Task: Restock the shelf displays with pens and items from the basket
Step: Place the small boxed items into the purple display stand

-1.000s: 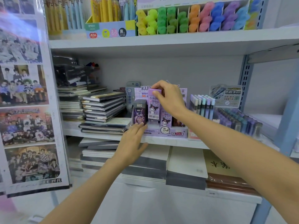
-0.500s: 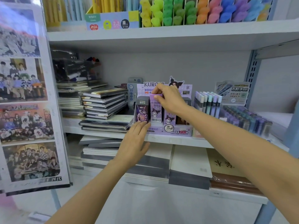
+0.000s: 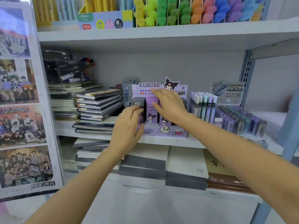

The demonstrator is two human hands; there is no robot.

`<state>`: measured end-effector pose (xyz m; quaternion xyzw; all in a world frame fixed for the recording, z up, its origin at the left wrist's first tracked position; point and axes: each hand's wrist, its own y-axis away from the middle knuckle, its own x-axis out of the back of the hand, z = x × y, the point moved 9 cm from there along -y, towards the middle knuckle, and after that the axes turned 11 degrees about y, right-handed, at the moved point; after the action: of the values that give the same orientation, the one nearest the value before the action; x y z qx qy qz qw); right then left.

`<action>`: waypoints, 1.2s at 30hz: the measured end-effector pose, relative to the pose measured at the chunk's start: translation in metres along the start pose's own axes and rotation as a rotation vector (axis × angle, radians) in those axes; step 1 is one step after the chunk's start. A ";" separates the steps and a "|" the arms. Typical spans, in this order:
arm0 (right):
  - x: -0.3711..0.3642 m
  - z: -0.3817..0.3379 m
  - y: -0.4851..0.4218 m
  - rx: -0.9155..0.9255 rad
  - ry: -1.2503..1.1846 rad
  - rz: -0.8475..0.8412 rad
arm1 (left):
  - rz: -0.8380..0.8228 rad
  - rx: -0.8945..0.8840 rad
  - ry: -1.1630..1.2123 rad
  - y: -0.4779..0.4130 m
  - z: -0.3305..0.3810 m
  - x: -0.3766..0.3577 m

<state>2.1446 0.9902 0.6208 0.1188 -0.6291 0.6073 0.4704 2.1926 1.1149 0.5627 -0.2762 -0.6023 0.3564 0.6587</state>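
Left hand (image 3: 127, 126) and right hand (image 3: 169, 109), fingers straight, press small boxes (image 3: 151, 113) into a display (image 3: 161, 134) that seems nearly full.

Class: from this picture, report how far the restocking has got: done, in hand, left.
Done: purple packs stand in the Kuromi display box. In hand: right hand presses them, left hand touches the dark pack. Left: cannot tell; the basket is out of view.

The Kuromi display box (image 3: 174, 132) is partly covered now by the left hand (image 3: 127, 126) and right hand (image 3: 171, 107); the highlighters (image 3: 161, 13) are cut off by the top edge.
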 end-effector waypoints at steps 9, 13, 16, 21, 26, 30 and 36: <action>-0.007 0.013 0.010 0.006 0.068 -0.112 | -0.096 0.107 -0.075 -0.055 -0.016 -0.025; -0.012 0.014 0.009 0.025 0.104 -0.226 | -0.060 0.109 -0.110 -0.060 -0.011 -0.023; 0.000 0.021 0.012 -0.013 0.066 -0.178 | -0.120 0.105 -0.097 -0.066 -0.006 -0.028; 0.012 0.056 0.026 -0.034 0.215 -0.202 | -0.129 0.126 -0.135 -0.072 -0.001 -0.040; 0.013 0.055 0.038 0.019 0.279 -0.202 | -0.095 0.150 -0.137 -0.072 0.000 -0.039; 0.043 0.068 0.030 -0.010 0.113 -0.060 | -0.113 0.121 -0.085 -0.071 0.014 -0.039; 0.023 0.116 0.048 -0.185 0.194 -0.260 | -0.139 -0.058 -0.009 -0.071 0.057 -0.061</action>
<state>2.0457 0.9091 0.6269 0.0962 -0.6133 0.4894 0.6124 2.1450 1.0201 0.5900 -0.2513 -0.6330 0.2933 0.6710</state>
